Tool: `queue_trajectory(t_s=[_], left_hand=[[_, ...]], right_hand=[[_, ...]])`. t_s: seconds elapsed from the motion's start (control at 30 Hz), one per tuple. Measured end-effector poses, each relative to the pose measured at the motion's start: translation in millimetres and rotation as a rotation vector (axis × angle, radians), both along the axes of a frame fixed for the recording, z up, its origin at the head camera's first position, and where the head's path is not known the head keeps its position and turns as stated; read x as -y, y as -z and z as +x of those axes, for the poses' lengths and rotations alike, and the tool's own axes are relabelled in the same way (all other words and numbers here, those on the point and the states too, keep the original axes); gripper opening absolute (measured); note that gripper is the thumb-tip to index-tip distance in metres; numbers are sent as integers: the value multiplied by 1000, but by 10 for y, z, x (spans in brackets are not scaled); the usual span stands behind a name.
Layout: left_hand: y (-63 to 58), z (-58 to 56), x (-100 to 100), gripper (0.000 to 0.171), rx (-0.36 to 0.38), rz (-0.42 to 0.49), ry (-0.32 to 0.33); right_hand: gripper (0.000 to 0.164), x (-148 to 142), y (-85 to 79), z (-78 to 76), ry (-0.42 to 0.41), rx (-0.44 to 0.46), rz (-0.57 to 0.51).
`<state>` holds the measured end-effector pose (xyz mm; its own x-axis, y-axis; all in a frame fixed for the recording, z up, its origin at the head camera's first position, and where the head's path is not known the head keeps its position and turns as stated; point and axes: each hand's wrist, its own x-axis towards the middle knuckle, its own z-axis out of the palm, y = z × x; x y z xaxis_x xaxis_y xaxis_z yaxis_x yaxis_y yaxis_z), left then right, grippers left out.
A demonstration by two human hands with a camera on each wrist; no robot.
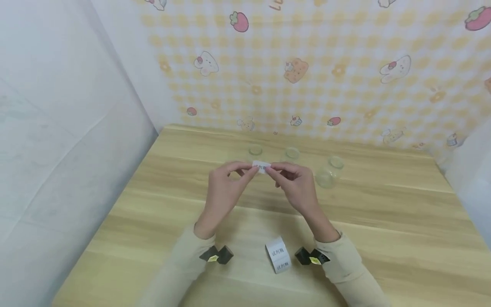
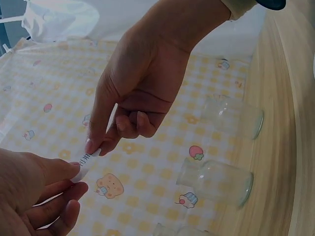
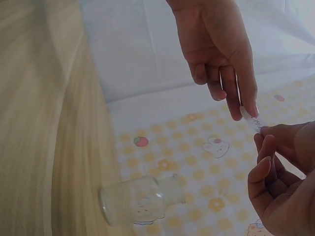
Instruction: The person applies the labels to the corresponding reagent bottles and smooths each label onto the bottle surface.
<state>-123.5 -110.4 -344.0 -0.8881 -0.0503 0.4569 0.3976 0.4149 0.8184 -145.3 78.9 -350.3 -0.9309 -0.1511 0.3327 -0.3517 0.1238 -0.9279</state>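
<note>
A small white sticker label [image 1: 261, 166] with black printed characters is stretched between both hands, raised over the table. My left hand [image 1: 226, 187] pinches its left end between thumb and index finger. At the other end, the thumb and index finger of my right hand [image 1: 298, 185] pinch it too. The left wrist view has the label [image 2: 83, 164] edge-on between the fingertips. Behind the hands stand three clear glass bottles: a left one [image 1: 255, 150], a middle one [image 1: 292, 153] partly hidden by the right hand, and a right one [image 1: 329, 174].
A short strip of printed labels [image 1: 278, 255] lies on the wooden table [image 1: 383, 238] between the forearms. Beyond the table hangs a yellow checked cloth [image 1: 261, 51] with cartoon prints, and a white sheet [image 1: 57, 149] closes off the left side.
</note>
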Motion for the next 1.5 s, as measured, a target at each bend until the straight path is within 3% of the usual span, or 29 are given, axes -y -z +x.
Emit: queue_trajectory(t_s=[0.2, 0.33, 0.57, 0.8, 1.0, 1.23, 1.5], left_hand=[[41, -48, 0, 17, -69, -46, -40], [72, -92, 19, 13, -82, -22, -38], [261, -251, 57, 13, 16, 12, -11], [560, -452, 147, 16, 162, -56, -7], [784, -576, 207, 16, 180, -90, 14], [870, -652, 243, 14, 208, -54, 42], [942, -708, 274, 14, 278, -11, 75]], right_hand=[[14, 32, 21, -36, -1, 14, 34], [14, 60, 41, -68, 23, 13, 44], [22, 152, 233, -244, 111, 30, 69], [18, 157, 486, -383, 98, 127, 230], [16, 180, 701, -484, 84, 62, 319], [18, 212, 745, -579, 93, -31, 348], [17, 216, 748, -637, 43, 23, 333]])
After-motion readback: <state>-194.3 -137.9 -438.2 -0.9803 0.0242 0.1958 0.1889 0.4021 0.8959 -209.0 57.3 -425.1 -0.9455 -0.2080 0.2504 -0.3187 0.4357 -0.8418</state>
